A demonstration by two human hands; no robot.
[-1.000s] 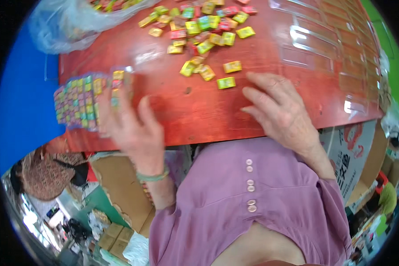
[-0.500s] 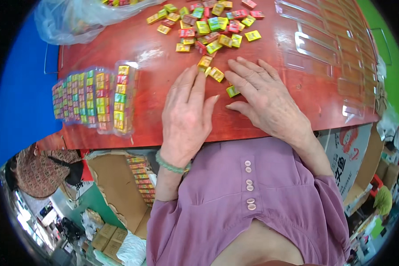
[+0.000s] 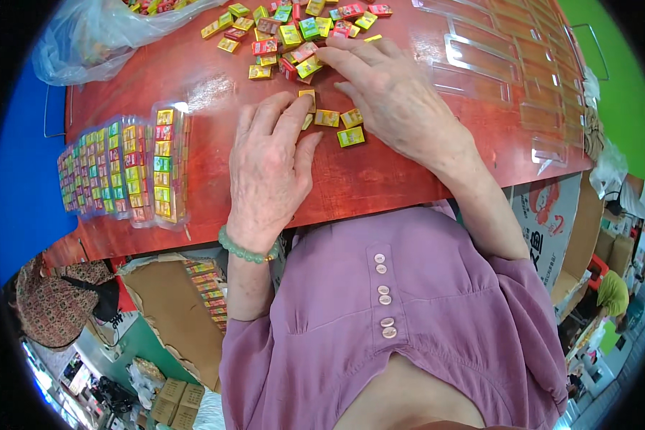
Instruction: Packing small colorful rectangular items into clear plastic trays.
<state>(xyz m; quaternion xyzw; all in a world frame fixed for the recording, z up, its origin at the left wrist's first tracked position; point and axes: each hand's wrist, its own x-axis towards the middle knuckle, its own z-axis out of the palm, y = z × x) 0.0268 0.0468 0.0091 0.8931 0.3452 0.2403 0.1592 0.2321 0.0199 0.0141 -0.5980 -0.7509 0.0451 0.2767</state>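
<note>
My left hand [image 3: 271, 161], with a green bead bracelet [image 3: 244, 247] at the wrist, rests over the red table with its fingers stretched out. Its index fingertip touches a small yellow box [image 3: 307, 96]. Just right of it lie a few more little boxes, among them a yellow box [image 3: 327, 118] and a yellow-green box [image 3: 350, 137]. My right hand [image 3: 394, 97] reaches to the near right edge of a loose pile of small red, yellow and green boxes [image 3: 289, 35]. Its fingers are extended, the thumb apart, and nothing shows held in it; the fingertips partly cover boxes.
Clear plastic trays filled with boxes [image 3: 163, 165] stand in a row at left. Unfilled clear trays [image 3: 480, 57] lie at the far right. A translucent plastic bag [image 3: 93, 43] with more boxes sits far left. Below the table edge is an open cardboard box [image 3: 168, 308].
My right hand has moved away from me, from beside the few near boxes to the pile's edge. Small boxes near my hands have shifted slightly. The whole view has swung a little.
</note>
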